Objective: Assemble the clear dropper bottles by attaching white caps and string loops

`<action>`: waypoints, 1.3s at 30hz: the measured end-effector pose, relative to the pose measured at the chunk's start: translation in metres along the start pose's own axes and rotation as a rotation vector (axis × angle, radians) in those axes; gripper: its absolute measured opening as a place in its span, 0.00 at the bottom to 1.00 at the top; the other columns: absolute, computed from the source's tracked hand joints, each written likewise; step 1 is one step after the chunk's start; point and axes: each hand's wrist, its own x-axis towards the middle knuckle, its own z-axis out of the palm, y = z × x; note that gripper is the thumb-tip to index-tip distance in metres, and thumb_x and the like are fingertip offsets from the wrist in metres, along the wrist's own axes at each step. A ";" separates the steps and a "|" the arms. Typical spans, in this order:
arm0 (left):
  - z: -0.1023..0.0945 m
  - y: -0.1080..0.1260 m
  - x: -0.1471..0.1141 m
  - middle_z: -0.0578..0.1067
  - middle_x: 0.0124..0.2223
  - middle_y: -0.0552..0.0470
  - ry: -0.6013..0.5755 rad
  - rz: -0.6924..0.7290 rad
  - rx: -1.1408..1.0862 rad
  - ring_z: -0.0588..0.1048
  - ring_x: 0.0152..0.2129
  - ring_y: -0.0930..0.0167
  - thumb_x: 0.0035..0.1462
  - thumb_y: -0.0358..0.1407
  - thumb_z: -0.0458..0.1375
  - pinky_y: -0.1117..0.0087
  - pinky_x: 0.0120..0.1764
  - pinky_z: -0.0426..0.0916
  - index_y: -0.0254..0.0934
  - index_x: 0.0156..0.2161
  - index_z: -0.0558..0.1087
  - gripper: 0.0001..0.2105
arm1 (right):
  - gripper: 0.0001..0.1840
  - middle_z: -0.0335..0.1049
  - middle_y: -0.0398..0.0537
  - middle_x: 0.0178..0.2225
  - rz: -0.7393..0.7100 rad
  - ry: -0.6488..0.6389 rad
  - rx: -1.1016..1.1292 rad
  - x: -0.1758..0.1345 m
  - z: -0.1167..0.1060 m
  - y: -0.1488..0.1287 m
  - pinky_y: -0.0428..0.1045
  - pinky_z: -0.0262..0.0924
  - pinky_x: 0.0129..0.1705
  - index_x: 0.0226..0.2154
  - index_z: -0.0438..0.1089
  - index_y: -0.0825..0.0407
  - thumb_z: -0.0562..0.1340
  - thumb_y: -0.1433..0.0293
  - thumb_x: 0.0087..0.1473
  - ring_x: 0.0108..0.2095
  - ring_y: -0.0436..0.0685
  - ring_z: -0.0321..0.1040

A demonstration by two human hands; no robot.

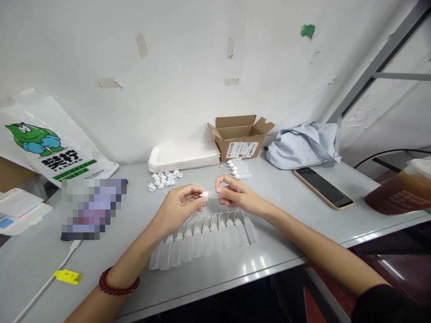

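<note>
My left hand (178,205) pinches a small white cap (205,194) between thumb and fingers. Just to its right, my right hand (235,194) grips a small translucent plastic bottle (213,194), mostly covered by the fingers. Cap and bottle meet between the two hands; whether they are joined I cannot tell. Below the hands lies a row of several translucent squeeze bottles (205,240) with white tops and thin looped tubes. Loose white caps (164,180) are heaped beyond my left hand. Several more capped bottles (240,170) lie behind my right hand.
Along the wall stand stacked white trays (183,159), an open cardboard box (240,139) and a light blue cloth bag (303,146). A phone (323,188) and a drink cup (400,190) are at right. On the left are a blurred-out device (96,211), cable (43,287) and printed bag (57,139).
</note>
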 end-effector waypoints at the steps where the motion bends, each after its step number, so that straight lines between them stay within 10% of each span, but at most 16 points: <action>1: 0.000 0.001 0.000 0.74 0.31 0.54 0.013 0.005 -0.008 0.73 0.25 0.73 0.51 0.39 0.61 0.71 0.33 0.69 0.36 0.35 0.73 0.09 | 0.13 0.53 0.32 0.17 0.012 -0.003 0.010 0.001 0.000 0.000 0.42 0.37 0.20 0.34 0.55 0.49 0.57 0.58 0.57 0.17 0.44 0.43; 10: -0.002 -0.003 0.000 0.70 0.18 0.55 -0.046 -0.033 0.105 0.71 0.18 0.72 0.59 0.48 0.50 0.71 0.27 0.67 0.36 0.24 0.70 0.20 | 0.13 0.51 0.32 0.17 -0.009 -0.007 0.026 0.000 0.000 0.000 0.42 0.37 0.20 0.34 0.56 0.49 0.58 0.58 0.57 0.18 0.44 0.44; 17: 0.005 -0.008 -0.003 0.76 0.31 0.53 0.057 0.094 0.106 0.75 0.27 0.71 0.56 0.43 0.57 0.71 0.34 0.70 0.37 0.38 0.73 0.11 | 0.14 0.51 0.32 0.17 0.000 0.027 0.020 0.001 -0.002 0.001 0.42 0.36 0.20 0.33 0.56 0.49 0.57 0.57 0.57 0.18 0.44 0.42; 23: 0.005 -0.005 -0.003 0.71 0.19 0.53 0.003 0.042 0.198 0.74 0.28 0.69 0.62 0.47 0.46 0.71 0.33 0.68 0.36 0.24 0.71 0.22 | 0.14 0.49 0.32 0.17 -0.025 0.015 -0.020 0.000 -0.001 -0.002 0.42 0.37 0.20 0.34 0.56 0.49 0.56 0.57 0.58 0.18 0.44 0.44; 30: 0.005 -0.003 -0.005 0.73 0.25 0.55 0.014 0.041 0.071 0.73 0.25 0.71 0.54 0.43 0.58 0.71 0.30 0.68 0.37 0.33 0.72 0.10 | 0.15 0.43 0.31 0.18 -0.025 -0.002 0.044 0.000 0.000 0.001 0.42 0.36 0.20 0.33 0.56 0.49 0.58 0.56 0.56 0.19 0.44 0.39; 39: 0.002 -0.007 -0.001 0.71 0.21 0.54 -0.082 -0.039 -0.062 0.71 0.20 0.72 0.59 0.48 0.51 0.67 0.35 0.70 0.35 0.25 0.71 0.20 | 0.16 0.51 0.35 0.21 -0.147 0.109 -0.183 0.000 0.001 0.001 0.43 0.42 0.21 0.37 0.60 0.50 0.60 0.56 0.55 0.20 0.45 0.44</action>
